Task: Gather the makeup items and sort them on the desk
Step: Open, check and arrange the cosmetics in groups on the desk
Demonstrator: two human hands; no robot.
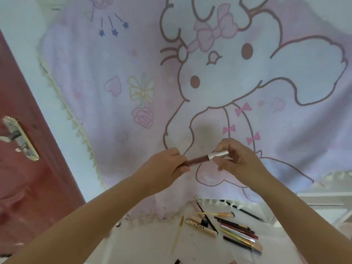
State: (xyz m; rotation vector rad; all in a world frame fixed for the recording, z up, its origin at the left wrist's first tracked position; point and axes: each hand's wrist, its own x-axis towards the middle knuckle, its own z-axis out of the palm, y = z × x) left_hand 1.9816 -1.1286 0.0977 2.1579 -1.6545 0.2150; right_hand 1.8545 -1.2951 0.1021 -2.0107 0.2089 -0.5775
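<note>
Both hands are raised in front of a hanging pink cartoon cloth (190, 92), holding one makeup pencil (198, 160) between them. The left hand (167, 166) grips the brown barrel end, fingers curled round it. The right hand (236, 159) pinches the silver cap (218, 154) at the other end, thumb below and fingers on top. The pencil lies nearly level, its cap end slightly higher, to the right. Whether the cap is fully seated on the barrel is unclear.

Below the hands, near the bottom, is the white desk (148, 241). A cluster of pencils (240, 233), black, red, yellow and blue, lies side by side on its right part, touching or nearly touching. Just left of them lies a gold tube (200, 226), with a thin black stick crossing over it. A pale thin stick (178, 235) lies alone further left. One black pencil (245, 212) lies apart at the far right, near the cloth's fringe.

Far left there is a red door (22, 168) with a metal handle (19, 138).
</note>
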